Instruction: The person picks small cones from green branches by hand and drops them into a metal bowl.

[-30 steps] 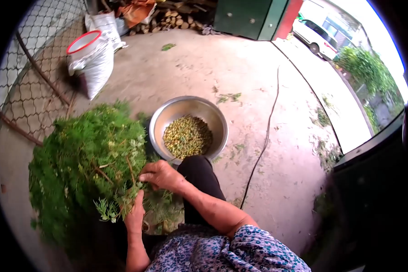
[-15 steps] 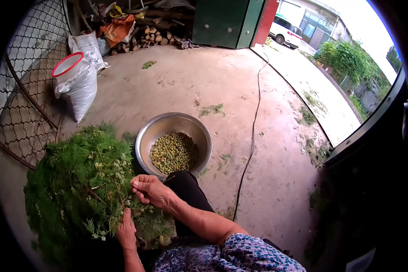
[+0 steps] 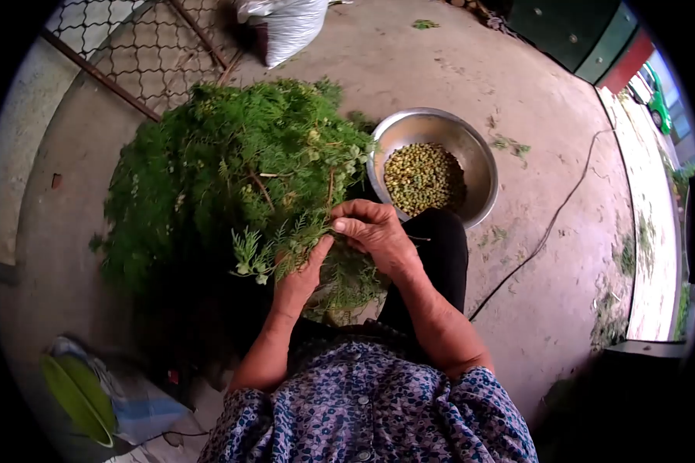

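A big heap of green, feathery branches (image 3: 216, 170) with small pale green cones lies in front of me on the left. My left hand (image 3: 303, 274) is wrapped round a leafy branch at the heap's near edge. Just right of it, my right hand (image 3: 374, 233) is closed in a pinch at the same branch; what its fingertips hold is too small to make out. Beyond my right hand, beside the heap, stands a steel bowl (image 3: 483, 166) partly filled with small yellow-green cones (image 3: 425, 179).
A white sack (image 3: 293, 31) and wire mesh (image 3: 154, 54) stand beyond the heap. A dark cable (image 3: 544, 239) runs across the floor on the right. At the lower left lies a bag with a green item (image 3: 77, 393). A green cabinet (image 3: 564, 31) is at the upper right.
The view has swung down and left, so the bowl, heap and hands appear further right. My right hand stays by the branch, its fingers now nearer my left hand.
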